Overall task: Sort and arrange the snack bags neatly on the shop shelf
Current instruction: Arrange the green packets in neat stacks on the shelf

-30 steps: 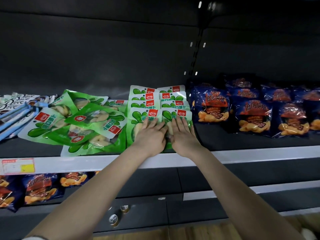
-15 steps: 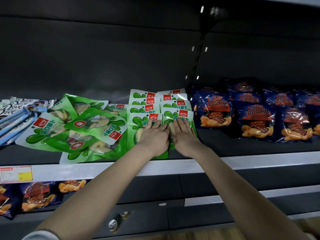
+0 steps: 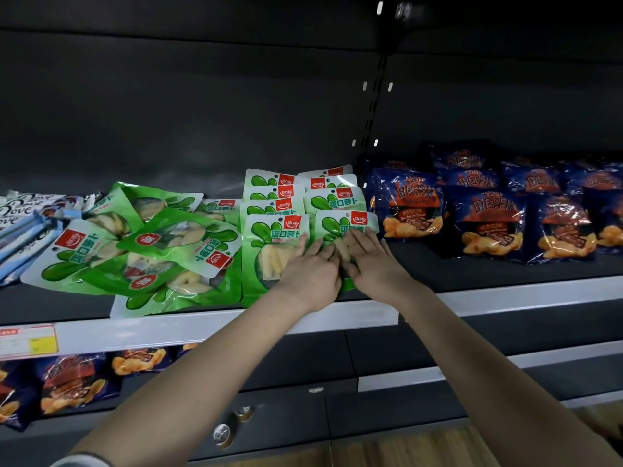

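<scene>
Hands lie flat and side by side on the two front green snack bags, the left hand [image 3: 308, 271] on the front-left bag [image 3: 269, 254] and the right hand [image 3: 374, 264] on the front-right bag [image 3: 344, 230]; the fingers of both are stretched out and close together, pressing down and gripping nothing. Ahead of the fingertips, two neat columns of the same green bags step back toward the rear of the shelf [image 3: 505, 294], each bag's long axis pointing straight away from the fingers. The remaining work sits off to the left of the left hand: a loose heap of green bags [image 3: 151, 251] lying crossed and tilted, their long axes skewed to the tidy columns, one overlapping another and just beside the front-left bag. That heap is nearer the left hand, so it looks the likelier one to reach for it. Beyond the right hand, apart from it, the blue snack bags [image 3: 488, 224] already stand in rows.
</scene>
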